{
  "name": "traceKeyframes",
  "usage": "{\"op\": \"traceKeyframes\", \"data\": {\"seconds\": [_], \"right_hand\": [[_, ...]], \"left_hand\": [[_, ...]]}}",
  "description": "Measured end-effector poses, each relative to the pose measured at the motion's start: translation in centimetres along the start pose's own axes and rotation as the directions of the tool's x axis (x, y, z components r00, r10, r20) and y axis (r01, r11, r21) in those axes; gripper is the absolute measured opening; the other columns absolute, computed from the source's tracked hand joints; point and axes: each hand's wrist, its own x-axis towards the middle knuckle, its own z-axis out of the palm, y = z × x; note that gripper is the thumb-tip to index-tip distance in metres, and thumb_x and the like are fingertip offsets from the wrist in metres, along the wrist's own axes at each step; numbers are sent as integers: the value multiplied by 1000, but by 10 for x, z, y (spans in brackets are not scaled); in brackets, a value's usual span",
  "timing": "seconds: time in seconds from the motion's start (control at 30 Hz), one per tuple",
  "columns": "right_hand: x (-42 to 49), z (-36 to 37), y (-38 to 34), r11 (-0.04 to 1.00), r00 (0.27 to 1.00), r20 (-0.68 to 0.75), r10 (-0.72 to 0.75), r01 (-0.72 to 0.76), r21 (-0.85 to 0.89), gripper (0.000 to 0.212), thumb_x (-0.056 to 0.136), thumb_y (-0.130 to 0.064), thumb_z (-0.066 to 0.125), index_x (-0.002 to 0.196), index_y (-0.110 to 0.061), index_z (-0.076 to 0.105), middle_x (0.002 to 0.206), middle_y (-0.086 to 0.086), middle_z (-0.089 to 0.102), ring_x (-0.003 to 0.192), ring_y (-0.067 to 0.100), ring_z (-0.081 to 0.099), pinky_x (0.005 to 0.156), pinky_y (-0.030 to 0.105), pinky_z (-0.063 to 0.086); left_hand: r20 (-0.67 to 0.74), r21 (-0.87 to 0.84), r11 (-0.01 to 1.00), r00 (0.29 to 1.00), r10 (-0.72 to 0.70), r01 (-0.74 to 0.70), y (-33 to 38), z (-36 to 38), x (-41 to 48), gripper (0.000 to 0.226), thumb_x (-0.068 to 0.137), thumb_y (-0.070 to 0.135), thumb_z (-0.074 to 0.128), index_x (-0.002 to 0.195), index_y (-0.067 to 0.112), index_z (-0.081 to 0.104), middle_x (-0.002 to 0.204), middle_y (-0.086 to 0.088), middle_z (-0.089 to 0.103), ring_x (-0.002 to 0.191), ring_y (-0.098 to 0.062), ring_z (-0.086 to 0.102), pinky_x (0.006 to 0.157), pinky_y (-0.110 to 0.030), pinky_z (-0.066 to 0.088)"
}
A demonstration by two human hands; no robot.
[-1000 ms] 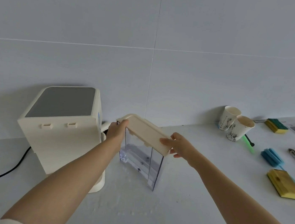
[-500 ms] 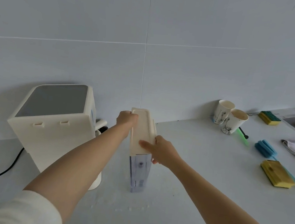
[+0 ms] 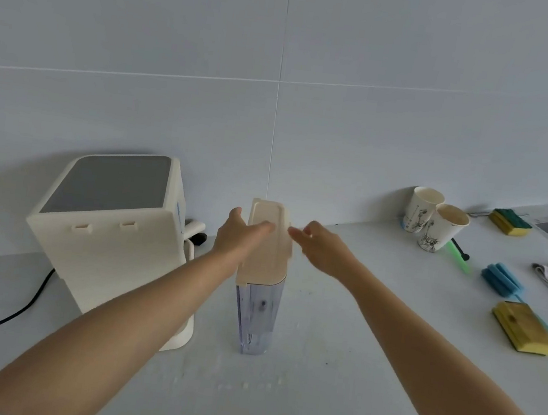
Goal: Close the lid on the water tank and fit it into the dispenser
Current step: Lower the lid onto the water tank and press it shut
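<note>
Beside the dispenser [image 3: 107, 231] — hands [image 3: 239, 237] on lidded tank [image 3: 258, 309].

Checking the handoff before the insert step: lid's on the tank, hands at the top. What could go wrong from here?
1. The tall, narrow clear plastic water tank stands free on the white counter; a sideways push on its cream plastic lid could tip it.
2. Left hand lies flat on the lid and right hand is open beside it: neither grips.
3. The cream box-shaped dispenser stands close left; the tank may bump it.
</note>
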Motion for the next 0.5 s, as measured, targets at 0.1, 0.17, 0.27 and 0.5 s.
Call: {"op": "traceKeyframes", "data": {"seconds": [0.1, 0.17, 0.27, 0.5], "right_hand": [[19, -8, -10, 994, 993, 46, -110, 109, 25, 46, 90, -44, 37, 126, -15, 43, 130, 15, 52, 101, 24, 49, 81, 30, 34], [32, -5, -18, 986, 982, 96, -162, 164, -10, 46, 91, -41, 37, 133, -21, 38, 140, 14, 40, 119, 29, 44, 93, 32, 35], [45, 5, -30, 975, 968, 170, -186, 203, -89, 45, 92, -40, 34, 136, -30, 35, 145, 12, 30, 133, 34, 27, 110, 48, 26], [59, 18, -40, 942, 956, 204, -209, 253, -221, 41, 92, -36, 30, 132, -42, 36, 143, 6, 26, 136, 30, 12, 108, 51, 20]], "left_hand": [[-24, 11, 1000, 1000, 9, -8, -10, 2, -22, 87, 71, 41, 65, 141, 21, 18, 131, -7, 49, 100, -24, 50, 68, -32, 45], [-19, 3, 1000, 1000, 23, -23, -17, 7, -33, 91, 68, 41, 69, 140, 19, 18, 132, -6, 48, 114, -26, 50, 86, -36, 46], [-25, 58, 995, 997, 79, -78, -23, 16, -44, 84, 65, 41, 72, 132, 15, 28, 126, -5, 52, 111, -25, 52, 86, -36, 45], [-72, 158, 977, 985, 154, -142, -28, 23, -42, 79, 61, 39, 77, 123, 15, 36, 118, -5, 57, 105, -24, 54, 80, -32, 45]]}}
